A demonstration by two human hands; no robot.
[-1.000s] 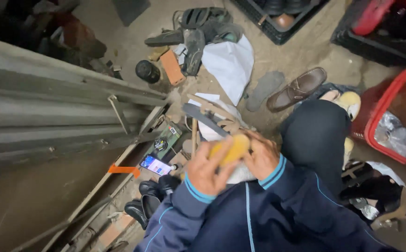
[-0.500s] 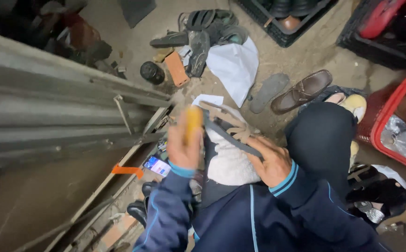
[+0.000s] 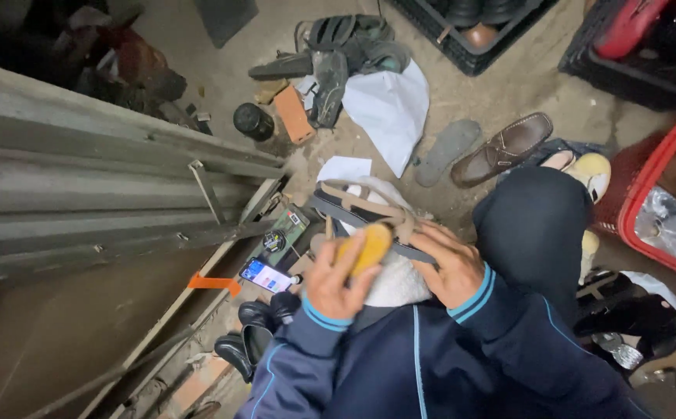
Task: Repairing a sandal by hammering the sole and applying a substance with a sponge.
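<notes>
Left hand [image 3: 336,285] grips a yellow brush [image 3: 365,248]; right hand [image 3: 450,268] clasps a strappy sandal [image 3: 369,211].

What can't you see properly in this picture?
- Head view: the yellow thing in the left hand is partly wrapped by fingers; its kind is unclear.
- The sandal under the right hand is half covered by both hands.
- The red basket is cut off by the right edge.
- The phone screen is too small to read.
</notes>
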